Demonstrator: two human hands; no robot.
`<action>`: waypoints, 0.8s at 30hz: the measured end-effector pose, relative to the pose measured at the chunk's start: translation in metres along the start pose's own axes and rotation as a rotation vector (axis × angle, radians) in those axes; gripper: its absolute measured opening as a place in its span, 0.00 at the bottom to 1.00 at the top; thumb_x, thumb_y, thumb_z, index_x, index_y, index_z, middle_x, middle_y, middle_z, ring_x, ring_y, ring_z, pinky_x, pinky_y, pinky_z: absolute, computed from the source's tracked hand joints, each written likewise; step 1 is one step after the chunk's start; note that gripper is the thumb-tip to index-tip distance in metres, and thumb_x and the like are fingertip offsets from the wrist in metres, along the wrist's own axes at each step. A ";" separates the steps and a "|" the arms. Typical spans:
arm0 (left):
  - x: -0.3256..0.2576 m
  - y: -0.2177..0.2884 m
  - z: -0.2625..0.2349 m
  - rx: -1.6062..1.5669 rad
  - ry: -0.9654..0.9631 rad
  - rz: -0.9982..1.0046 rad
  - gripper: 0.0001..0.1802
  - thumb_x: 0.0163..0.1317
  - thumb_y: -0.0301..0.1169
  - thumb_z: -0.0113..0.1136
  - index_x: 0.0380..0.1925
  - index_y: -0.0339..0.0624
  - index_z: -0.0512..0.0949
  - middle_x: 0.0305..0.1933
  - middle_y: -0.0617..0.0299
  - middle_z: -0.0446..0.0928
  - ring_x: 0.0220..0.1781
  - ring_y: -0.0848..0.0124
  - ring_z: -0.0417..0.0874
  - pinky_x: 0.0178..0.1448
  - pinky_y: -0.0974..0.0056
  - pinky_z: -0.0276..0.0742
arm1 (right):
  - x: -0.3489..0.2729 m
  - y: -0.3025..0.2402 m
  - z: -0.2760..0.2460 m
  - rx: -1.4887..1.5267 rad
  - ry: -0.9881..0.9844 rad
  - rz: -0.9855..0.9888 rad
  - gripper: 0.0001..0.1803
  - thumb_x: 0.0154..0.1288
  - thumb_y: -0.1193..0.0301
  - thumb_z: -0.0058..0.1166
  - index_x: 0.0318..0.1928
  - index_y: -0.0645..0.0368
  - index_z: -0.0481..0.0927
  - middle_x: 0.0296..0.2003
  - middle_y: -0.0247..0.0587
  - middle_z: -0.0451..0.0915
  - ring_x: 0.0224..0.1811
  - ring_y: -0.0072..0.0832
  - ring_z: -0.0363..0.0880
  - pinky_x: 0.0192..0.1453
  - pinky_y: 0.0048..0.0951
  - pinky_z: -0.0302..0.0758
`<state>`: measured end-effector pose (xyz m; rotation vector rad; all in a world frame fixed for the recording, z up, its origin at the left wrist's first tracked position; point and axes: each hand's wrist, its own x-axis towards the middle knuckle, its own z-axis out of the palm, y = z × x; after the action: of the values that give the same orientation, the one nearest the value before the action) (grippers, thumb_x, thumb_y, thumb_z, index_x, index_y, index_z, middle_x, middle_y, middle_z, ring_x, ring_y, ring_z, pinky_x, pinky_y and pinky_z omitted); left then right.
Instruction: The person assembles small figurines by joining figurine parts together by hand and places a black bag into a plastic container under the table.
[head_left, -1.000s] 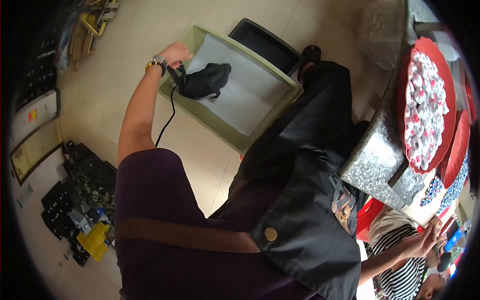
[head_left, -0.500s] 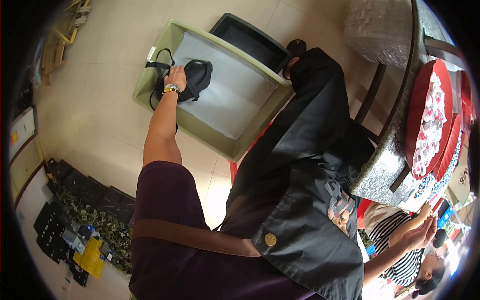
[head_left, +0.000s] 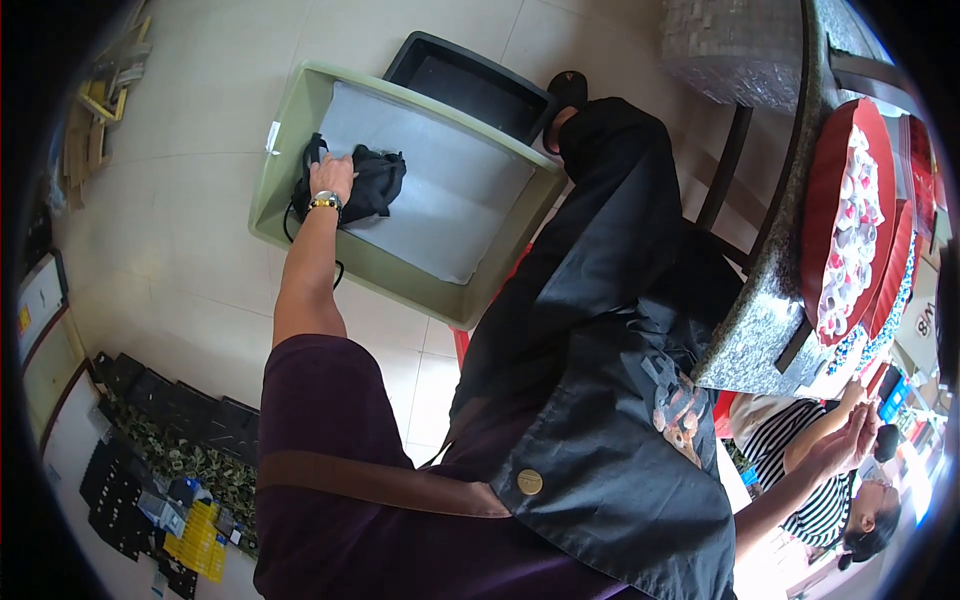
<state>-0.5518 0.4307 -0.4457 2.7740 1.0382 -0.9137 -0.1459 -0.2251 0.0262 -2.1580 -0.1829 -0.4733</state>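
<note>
Head view: left hand (head_left: 332, 178) lies palm-down on the left end of a black cloth bag (head_left: 382, 185), inside the green tray (head_left: 400, 277). Fingers look bent over bag and strap; can't tell whether they close on it, underside hidden. Right hand (head_left: 848, 447) is raised far right, past the granite table (head_left: 745, 345) corner, near a co-worker in a striped shirt (head_left: 812, 515); too small to tell its grip or contents.

Pale sheet (head_left: 445, 190) lines the tray, probably keeping the bag off the bare base; raised walls likely stop it sliding out. Hand placement probably steadies the bag.

Edges: forearm crosses the near wall, so that rim limits low moves. Black cord (head_left: 339, 272) shows just outside it, possible snag. Bag sits near the left wall; more room rightward, over the sheet. Dark tray (head_left: 470, 88) stands along the far side; trousered leg (head_left: 620, 190) crowds the right end.
</note>
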 end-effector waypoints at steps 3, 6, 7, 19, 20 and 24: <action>-0.015 -0.006 -0.006 -0.064 0.145 0.060 0.09 0.63 0.36 0.60 0.38 0.46 0.81 0.36 0.51 0.84 0.49 0.54 0.83 0.55 0.51 0.73 | 0.001 0.002 -0.001 0.003 -0.017 0.007 0.10 0.70 0.80 0.53 0.49 0.68 0.81 0.44 0.43 0.82 0.45 0.24 0.80 0.51 0.22 0.77; -0.028 -0.016 -0.029 -0.128 0.129 0.054 0.12 0.61 0.39 0.62 0.37 0.43 0.82 0.36 0.45 0.83 0.40 0.50 0.84 0.46 0.49 0.75 | 0.000 0.011 -0.004 0.035 -0.003 -0.033 0.09 0.70 0.80 0.54 0.48 0.67 0.81 0.44 0.42 0.83 0.45 0.24 0.80 0.51 0.22 0.76; -0.033 -0.021 -0.039 -0.205 0.100 0.046 0.13 0.60 0.41 0.64 0.37 0.43 0.83 0.36 0.44 0.83 0.40 0.50 0.84 0.44 0.49 0.75 | 0.001 0.015 -0.005 0.066 -0.005 -0.024 0.09 0.70 0.80 0.54 0.48 0.67 0.81 0.44 0.41 0.83 0.45 0.24 0.80 0.51 0.21 0.76; -0.065 -0.039 -0.179 -1.204 -0.810 -0.175 0.19 0.70 0.48 0.56 0.24 0.53 0.69 0.14 0.76 0.60 0.11 0.81 0.54 0.17 0.68 0.57 | -0.015 0.049 -0.035 0.284 0.002 -0.010 0.07 0.68 0.81 0.56 0.46 0.66 0.81 0.39 0.41 0.83 0.41 0.23 0.81 0.47 0.20 0.78; -0.070 -0.040 -0.190 -1.178 -0.827 -0.174 0.19 0.70 0.48 0.56 0.24 0.52 0.69 0.15 0.76 0.60 0.11 0.82 0.54 0.17 0.68 0.58 | -0.018 0.052 -0.037 0.282 0.000 -0.009 0.07 0.68 0.81 0.56 0.46 0.66 0.81 0.39 0.41 0.83 0.41 0.23 0.81 0.47 0.21 0.78; -0.090 -0.041 -0.211 -1.122 -0.821 -0.264 0.19 0.72 0.48 0.54 0.28 0.48 0.71 0.15 0.74 0.62 0.11 0.82 0.55 0.19 0.68 0.60 | -0.028 0.072 -0.038 0.307 0.035 0.039 0.07 0.69 0.81 0.54 0.45 0.67 0.81 0.39 0.42 0.82 0.41 0.25 0.81 0.48 0.22 0.78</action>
<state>-0.5225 0.4598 -0.2160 1.2152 1.1908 -0.9194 -0.1602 -0.2972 -0.0191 -1.8492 -0.1815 -0.4301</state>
